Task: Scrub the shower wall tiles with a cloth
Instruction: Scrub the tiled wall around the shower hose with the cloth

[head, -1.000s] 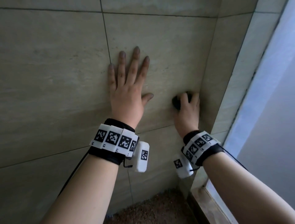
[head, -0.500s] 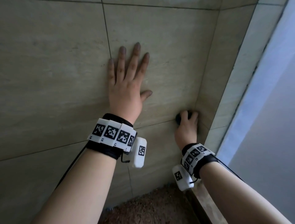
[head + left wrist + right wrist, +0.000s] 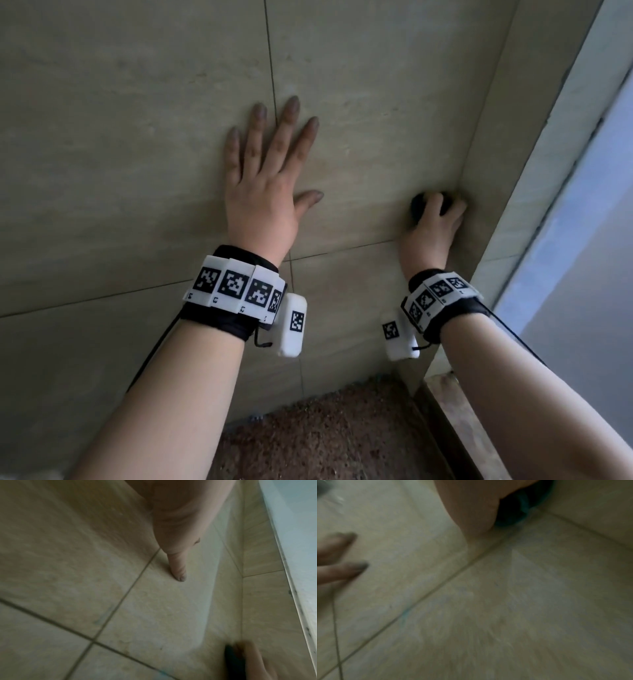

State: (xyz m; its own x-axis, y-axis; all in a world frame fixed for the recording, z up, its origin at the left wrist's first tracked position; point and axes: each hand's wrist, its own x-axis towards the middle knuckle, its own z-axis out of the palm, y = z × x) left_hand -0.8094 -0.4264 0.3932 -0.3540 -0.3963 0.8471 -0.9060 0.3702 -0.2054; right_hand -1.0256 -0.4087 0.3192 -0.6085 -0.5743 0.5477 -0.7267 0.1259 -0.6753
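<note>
Nearest the head camera, two bare forearms reach up from the bottom edge, each wearing a black wrist strap (image 3: 219, 318) with white coded blocks and a small white box hanging below. Under them lies a strip of brown speckled floor (image 3: 325, 442), cut off by the frame, with a stone ledge (image 3: 459, 414) along its right side.

Further out, the left hand (image 3: 265, 181) lies flat on the wall tiles (image 3: 120, 154), fingers straight and spread, pointing up the wall, thumb out to the right; it grasps nothing. Its middle fingers straddle a vertical grout line. The left wrist view shows one straight finger touching the tile.

To the right, the right hand (image 3: 433, 226) is curled around a dark cloth (image 3: 418, 207), bunched into a small wad and pressed against the wall just above a horizontal grout line, right in the corner where the side wall (image 3: 507, 144) meets the tiles. The wad is so crumpled that no long axis can be made out. Most of it is hidden under the fingers; only dark patches show between them. The right wrist view is blurred, showing a teal edge of the cloth (image 3: 524, 505) under the palm.

Beyond the side wall runs a pale frame (image 3: 579, 113) with a bluish pane.
</note>
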